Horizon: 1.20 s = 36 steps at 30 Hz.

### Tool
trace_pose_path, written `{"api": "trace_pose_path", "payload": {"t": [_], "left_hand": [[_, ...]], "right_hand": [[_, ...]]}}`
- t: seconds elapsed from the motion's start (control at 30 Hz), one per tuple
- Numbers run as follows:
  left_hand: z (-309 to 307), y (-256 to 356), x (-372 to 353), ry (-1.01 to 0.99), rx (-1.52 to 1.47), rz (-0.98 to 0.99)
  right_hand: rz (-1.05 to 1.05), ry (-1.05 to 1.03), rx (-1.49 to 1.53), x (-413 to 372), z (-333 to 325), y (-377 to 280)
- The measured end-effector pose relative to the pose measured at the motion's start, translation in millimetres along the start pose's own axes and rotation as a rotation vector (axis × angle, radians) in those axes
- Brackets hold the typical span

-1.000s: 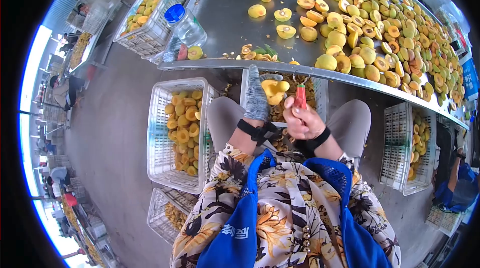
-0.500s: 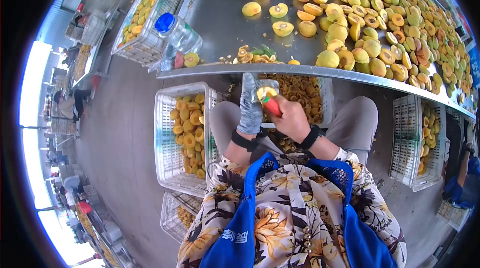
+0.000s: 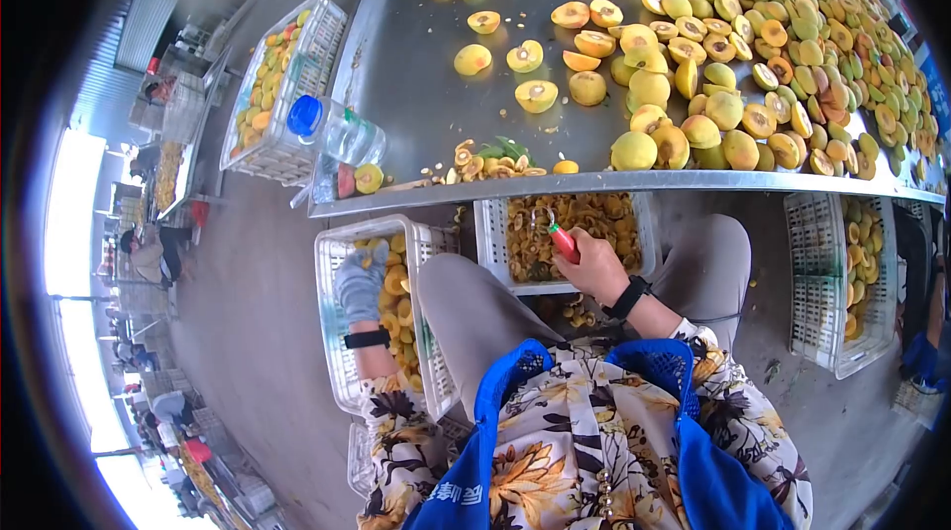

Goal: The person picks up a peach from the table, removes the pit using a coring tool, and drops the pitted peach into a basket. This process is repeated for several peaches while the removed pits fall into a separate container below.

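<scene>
My left hand (image 3: 361, 282), in a grey glove, reaches down into a white crate (image 3: 328, 317) at my left, over pitted yellow peach halves (image 3: 398, 280). Its fingers look loosely apart, partly hidden by the back of the hand. In my bare right hand (image 3: 600, 272) is a red-handled pitting tool (image 3: 564, 241), its thin curved metal end pointing up and left. Below that tool, a second white crate (image 3: 492, 255) between my knees contains peach scraps and pits (image 3: 609, 220).
Halved peaches (image 3: 738, 124) cover much of the metal table (image 3: 426, 64). A blue-capped bottle (image 3: 342, 132) lies near its left edge, by small scraps (image 3: 490, 165). More fruit crates stand at the far left (image 3: 287, 159) and right (image 3: 817, 282). Other people work farther left.
My left hand has moved from beside the tool down to the left crate. The peach piece at the tool is gone from there. My right hand has shifted slightly right and down, still gripping the tool.
</scene>
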<state>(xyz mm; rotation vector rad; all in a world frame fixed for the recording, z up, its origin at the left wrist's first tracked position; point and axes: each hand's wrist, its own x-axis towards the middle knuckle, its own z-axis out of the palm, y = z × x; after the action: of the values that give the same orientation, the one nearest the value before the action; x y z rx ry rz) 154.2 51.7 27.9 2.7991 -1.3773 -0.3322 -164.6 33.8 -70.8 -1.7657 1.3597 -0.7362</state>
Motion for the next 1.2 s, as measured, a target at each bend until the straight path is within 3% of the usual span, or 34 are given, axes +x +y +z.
{"api": "trace_pose_path", "payload": {"t": [0.07,0.13,0.17,0.2,0.27,0.33,0.37,0.4,0.47,0.53,0.6,0.67,0.7,0.77,0.8,0.87,0.9,0.93,1.0,1.03,1.07,1.13,1.17,1.2], "left_hand": [[0,12,21,0.344,-0.131,0.374],[11,75,59,0.407,-0.463,0.755],[22,108,77,0.479,-0.347,0.869],[2,161,61,0.376,-0.306,0.828],[22,234,87,0.218,-0.266,0.904],[52,286,106,-0.053,-0.149,0.867],[64,304,104,-0.154,0.05,0.824],[69,314,97,-0.062,0.191,0.767],[68,328,101,-0.192,0.248,0.725],[50,312,85,-0.295,-0.145,0.8],[51,287,61,-0.115,-0.356,1.002],[31,260,13,-0.01,-0.363,1.143],[32,246,-5,-0.024,-0.359,1.135],[37,219,-36,0.133,-0.364,1.28],[42,207,-49,0.123,-0.362,1.274],[51,187,-67,-0.145,-0.862,1.239],[55,180,-72,0.006,-0.92,1.246],[57,174,-74,0.006,-0.92,1.241],[61,161,-77,-0.914,-1.746,0.548],[75,153,-81,-0.958,-1.764,0.354],[96,150,-78,-0.951,-1.769,0.351],[108,154,-79,-0.69,-1.904,0.019],[94,149,-89,-0.754,-1.83,-0.162],[101,145,-85,-0.751,-1.834,-0.164]], "right_hand": [[0.061,-0.042,0.105,2,-4,0],[0.067,-0.039,0.177,2,-9,-5],[0.074,-0.039,0.248,0,-12,-7],[0.07,-0.027,0.246,-2,-15,-8],[0.077,-0.007,0.251,-8,-22,-6],[0.037,0.055,0.21,-17,-27,1],[0.054,0.053,0.199,-21,-32,3],[0.069,0.048,0.187,-24,-37,5],[0.078,0.065,0.202,-27,-47,8],[0.167,0.071,0.272,-29,-62,5],[0.187,0.082,0.416,-16,-58,15],[0.205,0.231,0.833,3,-60,1],[0.211,0.183,0.871,9,-62,-4],[0.188,0.096,0.896,17,-65,-22],[0.198,0.092,0.899,18,-59,-24],[0.187,0.012,0.95,17,-51,-26],[0.179,0.009,0.947,13,-51,-25],[0.182,0.005,0.947,8,-54,-25],[0.183,-0.186,1.16,-1,-58,-29],[0.19,-0.222,1.199,-5,-56,-33],[0.191,-0.23,1.197,-8,-53,-37],[0.172,-0.169,0.756,-10,-44,-46],[-0.236,0.225,0.433,-7,-22,-33],[-0.238,0.221,0.432,-11,-24,-36]]}}
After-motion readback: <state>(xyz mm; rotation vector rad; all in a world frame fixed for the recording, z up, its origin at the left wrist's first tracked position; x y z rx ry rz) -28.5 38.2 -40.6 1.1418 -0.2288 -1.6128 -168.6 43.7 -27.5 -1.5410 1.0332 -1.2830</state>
